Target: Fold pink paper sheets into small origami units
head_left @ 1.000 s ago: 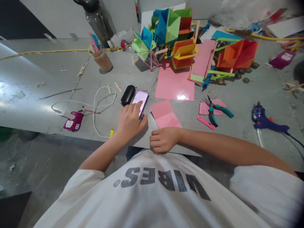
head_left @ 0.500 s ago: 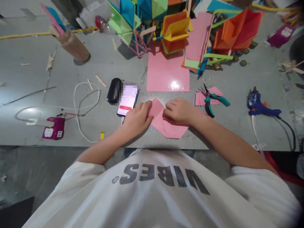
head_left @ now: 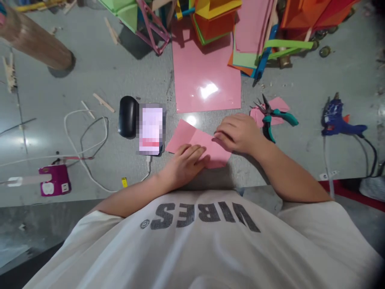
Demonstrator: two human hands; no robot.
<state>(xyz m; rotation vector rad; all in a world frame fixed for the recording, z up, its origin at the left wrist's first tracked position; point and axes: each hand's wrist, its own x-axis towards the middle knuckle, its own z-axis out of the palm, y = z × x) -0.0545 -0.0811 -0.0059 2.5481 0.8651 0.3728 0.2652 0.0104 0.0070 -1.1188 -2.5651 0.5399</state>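
Observation:
A creased piece of pink paper (head_left: 186, 132) lies on the grey table close to my body, turned at a slant. My left hand (head_left: 186, 164) rests on its lower edge, fingers stretched out flat and pressing it down. At the upper right edge of the sheet, my right hand (head_left: 240, 132) has its fingers curled and closed on the paper, with the fingertips partly hidden. Just right of that hand, pliers (head_left: 267, 116) with green-black handles lie on small pink paper pieces (head_left: 281, 104).
A phone (head_left: 152, 130) and black case (head_left: 128, 116) lie left, near a white cable (head_left: 87, 168) and purple charger (head_left: 55, 180). A larger pink sheet (head_left: 207, 72) and folded colored paper shapes (head_left: 215, 26) stand beyond. A blue glue gun (head_left: 339, 118) sits right.
The pink paper has turned, its left end now reaching further left. My left hand has moved down to its lower edge; my right hand has shifted up and right. The view has tilted closer.

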